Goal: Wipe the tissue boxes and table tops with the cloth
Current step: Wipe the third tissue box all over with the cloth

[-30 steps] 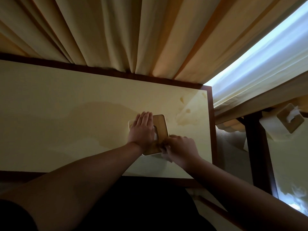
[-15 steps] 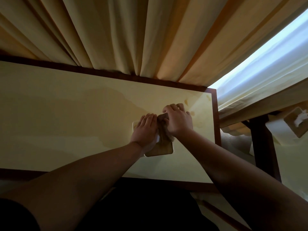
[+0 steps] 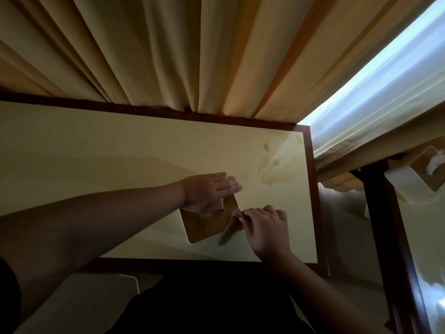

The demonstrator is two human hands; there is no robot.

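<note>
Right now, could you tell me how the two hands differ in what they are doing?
The left hand lies flat, fingers straight, on the tissue box; the right hand is curled, pinching the cloth. The left rests on the box's top; the right is at its right edge. Both are over the table.

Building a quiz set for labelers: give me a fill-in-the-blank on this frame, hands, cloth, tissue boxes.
1. The left hand lies flat on top of the ____ on the near table.
2. The cloth is gripped by the ____ hand.
3. The right hand works at the box's ____ side.
4. A second tissue box stands on the other table, off to the ____.

Missing words: tissue box; right; right; right
</note>
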